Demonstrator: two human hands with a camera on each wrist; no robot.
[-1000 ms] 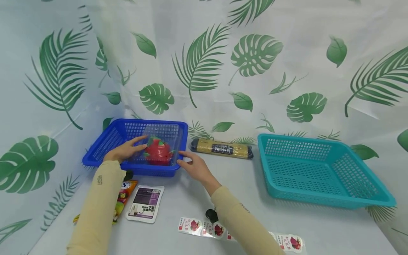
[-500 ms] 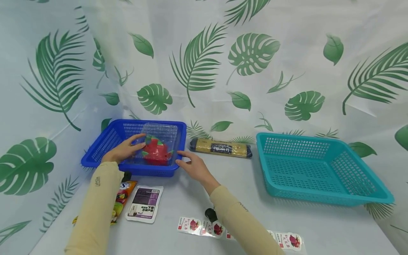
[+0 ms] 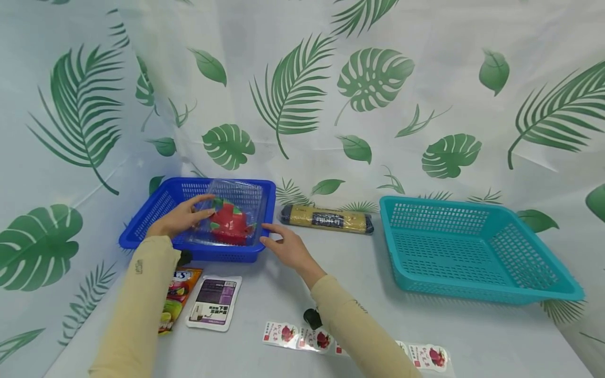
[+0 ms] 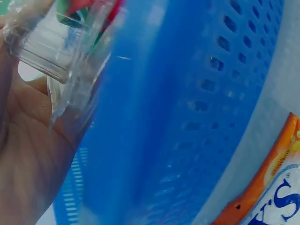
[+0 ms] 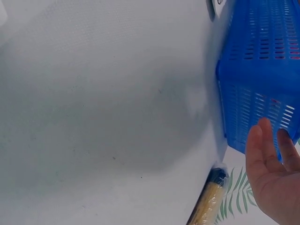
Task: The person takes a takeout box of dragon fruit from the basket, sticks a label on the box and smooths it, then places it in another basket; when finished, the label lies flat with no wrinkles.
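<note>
In the head view, a clear plastic box point(image 3: 255, 202) with a red, green-tipped dragon fruit point(image 3: 230, 223) lies tilted in the blue basket point(image 3: 243, 256). My left hand point(image 3: 176, 219) grips its left side; the left wrist view shows the clear plastic point(image 4: 44, 58) between thumb and fingers, just inside the basket rim point(image 4: 136, 98). At the basket's right side is my right hand point(image 3: 289, 249), its fingers extended along the rim. From the right wrist, that hand point(image 5: 274, 176) shows straight fingers against the perforated wall point(image 5: 241, 110) and nothing in the palm.
A teal basket point(image 3: 402, 273) stands on the right. Between the baskets lies a spaghetti pack point(image 3: 326, 218). In front are an orange snack bag point(image 3: 181, 294), a purple-and-white pouch point(image 3: 215, 303) and a strip of dragon fruit stickers point(image 3: 283, 334), partly under the right sleeve.
The clear box with the dragon fruit has tilted and shifted slightly left, and my left hand has moved slightly left with it. The right hand stays at the basket rim.
</note>
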